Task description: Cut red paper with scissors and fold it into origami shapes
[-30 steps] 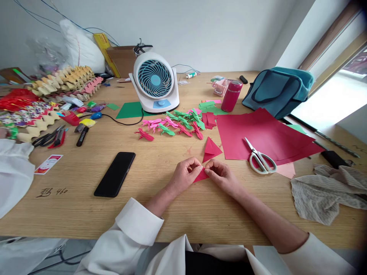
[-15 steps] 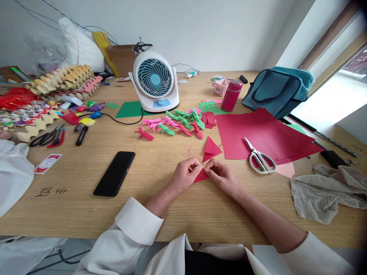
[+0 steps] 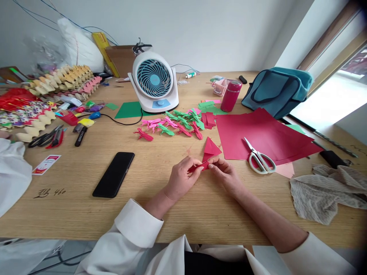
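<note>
My left hand [image 3: 182,178] and my right hand [image 3: 225,173] meet over the wooden table [image 3: 160,214], both pinching a small folded piece of red paper [image 3: 198,165] lifted slightly off the surface. Just beyond it lie folded red paper triangles [image 3: 210,148]. A row of finished pink, green and red folded paper figures [image 3: 172,126] lies further back. Large red paper sheets [image 3: 263,133] lie to the right with white-handled scissors [image 3: 260,158] on them.
A black phone [image 3: 114,173] lies left of my hands. A white and blue desk fan [image 3: 154,82], a red bottle [image 3: 231,95] and a teal bag [image 3: 278,89] stand further back. Paper crafts, pens and scissors crowd the far left. A crumpled cloth [image 3: 323,191] lies at the right.
Both hands have lifted the red paper off the table and turned it; before, they pressed it flat against the surface.
</note>
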Demonstrator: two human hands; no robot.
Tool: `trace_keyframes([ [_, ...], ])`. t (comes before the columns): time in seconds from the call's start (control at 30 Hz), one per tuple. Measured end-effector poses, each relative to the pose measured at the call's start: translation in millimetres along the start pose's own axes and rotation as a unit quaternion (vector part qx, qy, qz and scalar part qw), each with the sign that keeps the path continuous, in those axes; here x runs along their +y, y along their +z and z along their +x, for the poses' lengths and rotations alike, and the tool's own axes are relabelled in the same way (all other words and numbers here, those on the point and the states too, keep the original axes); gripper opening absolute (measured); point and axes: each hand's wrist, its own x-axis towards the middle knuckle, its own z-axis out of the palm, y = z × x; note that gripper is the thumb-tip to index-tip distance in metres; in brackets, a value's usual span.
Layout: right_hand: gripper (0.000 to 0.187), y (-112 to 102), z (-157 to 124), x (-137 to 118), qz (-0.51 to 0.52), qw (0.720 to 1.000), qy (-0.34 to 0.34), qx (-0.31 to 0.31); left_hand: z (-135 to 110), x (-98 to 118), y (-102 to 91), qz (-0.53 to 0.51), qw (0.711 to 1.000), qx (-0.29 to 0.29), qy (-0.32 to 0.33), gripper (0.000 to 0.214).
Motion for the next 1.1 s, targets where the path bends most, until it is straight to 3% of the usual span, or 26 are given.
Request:
trace_keyframes([
  [0.1, 0.015, -0.5, -0.2, 0.2, -0.007, 1.000, -0.026, -0.012, 0.4, 2.5, -3.4, 0.019, 0.998, 0.004, 0.066, 0.005],
  [0.2, 0.015, -1.3, -1.0, 0.0, -0.017, 0.999, -0.037, -0.012, 0.1, 4.7, -4.5, 0.030, 0.996, -0.009, 0.085, 0.005],
  [1.1, 0.022, 2.4, -1.7, -4.7, -0.036, 0.999, -0.001, -0.017, -1.4, 7.8, -3.9, 0.037, 0.998, -0.033, 0.048, 0.007],
])
